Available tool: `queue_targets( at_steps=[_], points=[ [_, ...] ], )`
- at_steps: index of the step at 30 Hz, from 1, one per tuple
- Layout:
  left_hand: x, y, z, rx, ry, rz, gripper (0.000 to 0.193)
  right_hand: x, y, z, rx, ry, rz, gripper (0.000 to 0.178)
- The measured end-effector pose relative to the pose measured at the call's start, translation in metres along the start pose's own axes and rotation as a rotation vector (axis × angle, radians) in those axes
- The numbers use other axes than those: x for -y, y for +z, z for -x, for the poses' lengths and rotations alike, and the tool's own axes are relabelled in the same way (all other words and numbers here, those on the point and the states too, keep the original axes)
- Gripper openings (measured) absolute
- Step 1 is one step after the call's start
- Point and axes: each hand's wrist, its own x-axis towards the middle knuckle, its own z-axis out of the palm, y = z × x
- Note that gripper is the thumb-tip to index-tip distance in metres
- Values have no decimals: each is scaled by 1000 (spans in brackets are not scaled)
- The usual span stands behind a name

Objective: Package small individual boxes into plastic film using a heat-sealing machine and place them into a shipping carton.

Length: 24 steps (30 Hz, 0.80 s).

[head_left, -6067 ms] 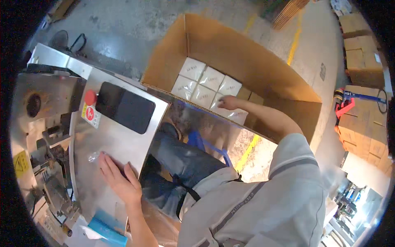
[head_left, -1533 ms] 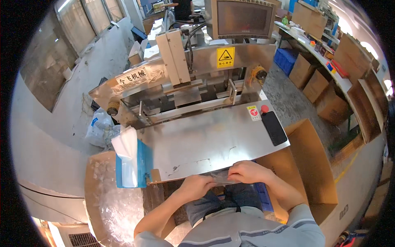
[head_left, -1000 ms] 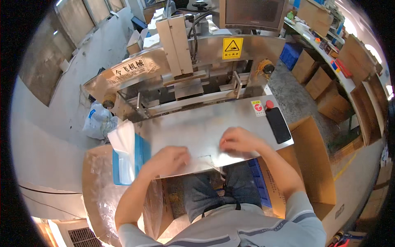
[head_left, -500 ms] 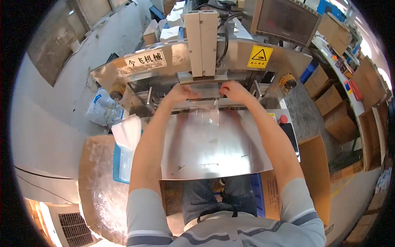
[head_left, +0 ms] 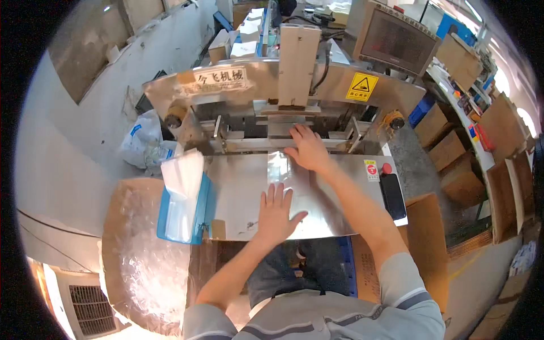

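Note:
A piece of clear plastic film runs from the steel work plate up to the slot of the machine, under its upright metal column. My right hand is at the slot, palm down, fingers stretched forward and apart beside the film's right edge. Whether its fingertips touch the film is hard to see. My left hand lies open near the front of the plate, fingers spread and pointing at the film's near end. Neither hand grips anything.
On the plate's left stands a blue holder of white sheets. Below it is a carton full of clear plastic pieces. A red button and a black phone sit at the right. A monitor stands behind.
Both hands were at the slot, holding the film's two sides. My left hand has let go and come back toward me; my right has opened and moved slightly inward and nearer.

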Motion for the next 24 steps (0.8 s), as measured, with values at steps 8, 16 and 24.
queue_targets(
  at_steps=[8,16,24],
  points=[
    [-4,4,23,-131,-37,28,64,-5,9,-7,114,32,19,70],
    [-4,8,23,-153,-42,16,65,0,1,-14,111,39,92,67],
    [-4,8,21,-124,-34,2,66,0,-19,-27,90,64,30,62]
  ],
)
